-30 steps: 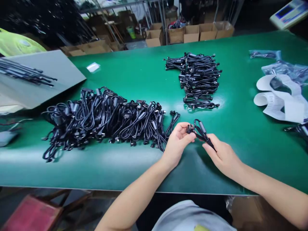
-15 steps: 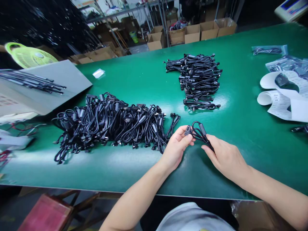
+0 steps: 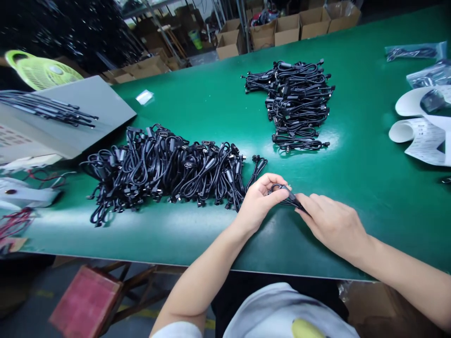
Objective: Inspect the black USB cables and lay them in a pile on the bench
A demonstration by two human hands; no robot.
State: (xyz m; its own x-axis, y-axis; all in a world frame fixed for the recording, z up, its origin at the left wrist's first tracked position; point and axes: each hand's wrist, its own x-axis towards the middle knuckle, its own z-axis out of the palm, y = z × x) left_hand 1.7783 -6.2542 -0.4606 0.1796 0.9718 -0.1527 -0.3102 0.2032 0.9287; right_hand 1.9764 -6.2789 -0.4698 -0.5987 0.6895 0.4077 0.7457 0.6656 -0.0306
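Note:
Between my two hands, above the green table, is a coiled black cable. My left hand is closed on one end of the coil, its thumb lying across the loops. Fingers of my right hand wrap round the other end, so much of the cable is hidden. Just beyond my left hand lies a single folded cable. It sits at the right end of a long heap of black cables. Farther back is a stacked row of bundled cables.
A grey box with thin black leads on top stands at the left, a green fan behind it. Paper sheets and bagged cables lie at the right. A red stool stands below the table edge.
My left fingers have moved over the coil's loops, covering the connector that showed before. My right hand keeps its grip. The whole view has shifted slightly.

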